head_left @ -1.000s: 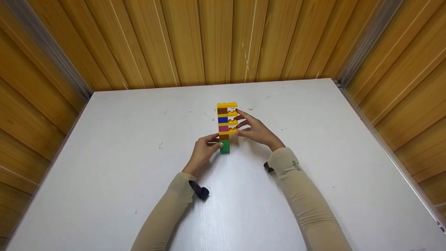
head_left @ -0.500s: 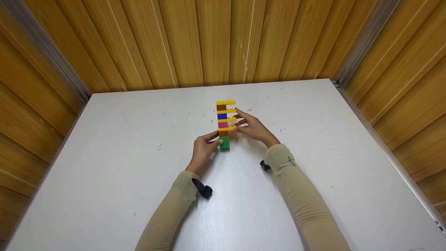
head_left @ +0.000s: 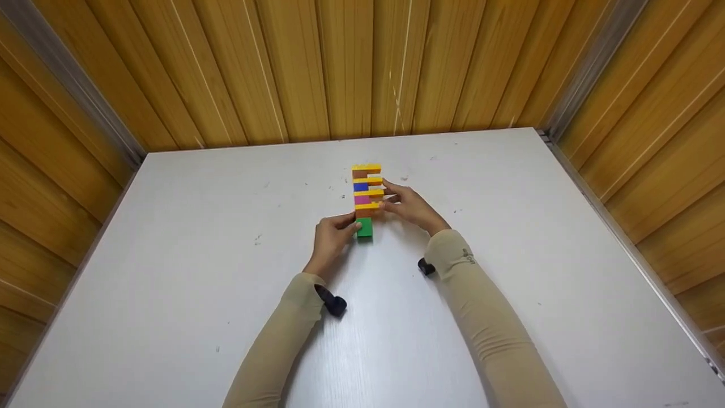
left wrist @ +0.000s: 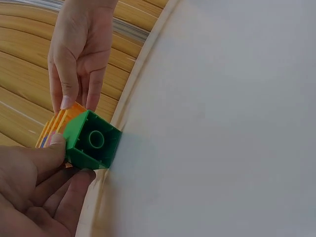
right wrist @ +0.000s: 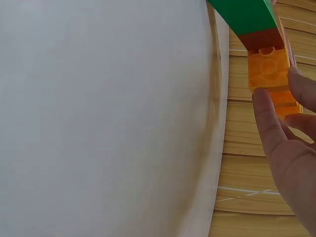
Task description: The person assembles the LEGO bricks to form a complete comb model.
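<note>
A tower of toy building bricks (head_left: 361, 200) hangs between my hands, made of pink, blue and brown bricks with several yellow pieces jutting right. At its near end is a green brick (head_left: 365, 230), which my left hand (head_left: 329, 241) pinches between thumb and fingers. In the left wrist view the hollow underside of the green brick (left wrist: 97, 139) faces the camera, off the table. My right hand (head_left: 416, 211) holds the jutting ends of the yellow pieces. From the right wrist, a fingertip touches the underside of the lowest yellow piece (right wrist: 268, 69); part of that hand is cut off.
A white table (head_left: 226, 255) with small dark marks lies under both arms. Yellow wood-look panels (head_left: 306, 68) rise behind the table and at both sides. A dark camera mount (head_left: 334, 305) sits at the left wrist, another mount (head_left: 426, 266) at the right.
The tower has tilted slightly, so fewer studs show on the yellow pieces. Both hands have shifted a little up in the view with it and keep their hold.
</note>
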Available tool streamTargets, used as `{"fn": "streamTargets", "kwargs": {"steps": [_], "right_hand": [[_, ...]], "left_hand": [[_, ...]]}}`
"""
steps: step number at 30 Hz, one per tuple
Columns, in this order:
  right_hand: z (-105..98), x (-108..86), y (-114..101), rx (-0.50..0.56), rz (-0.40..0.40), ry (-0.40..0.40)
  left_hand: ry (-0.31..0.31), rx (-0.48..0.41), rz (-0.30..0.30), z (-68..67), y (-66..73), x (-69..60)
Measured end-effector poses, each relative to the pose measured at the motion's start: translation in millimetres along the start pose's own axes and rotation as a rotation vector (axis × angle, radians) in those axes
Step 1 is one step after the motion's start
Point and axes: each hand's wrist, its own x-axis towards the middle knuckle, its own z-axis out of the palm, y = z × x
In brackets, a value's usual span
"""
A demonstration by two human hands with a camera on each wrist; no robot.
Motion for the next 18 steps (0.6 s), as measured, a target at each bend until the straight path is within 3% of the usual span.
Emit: {"fn": "streamTargets", "kwargs": {"steps": [6,18], "right_hand": [[1.2,4.0,1.5,-0.011,0.039,-0.01],[3.9,9.5,1.6,-0.118,0.15,-0.055]], "left_hand": [[0.002,0.039,0.004,0.8,0.5,3.6],[-0.013,0.07,-0.078,1.7,3.0,6.1]]}}
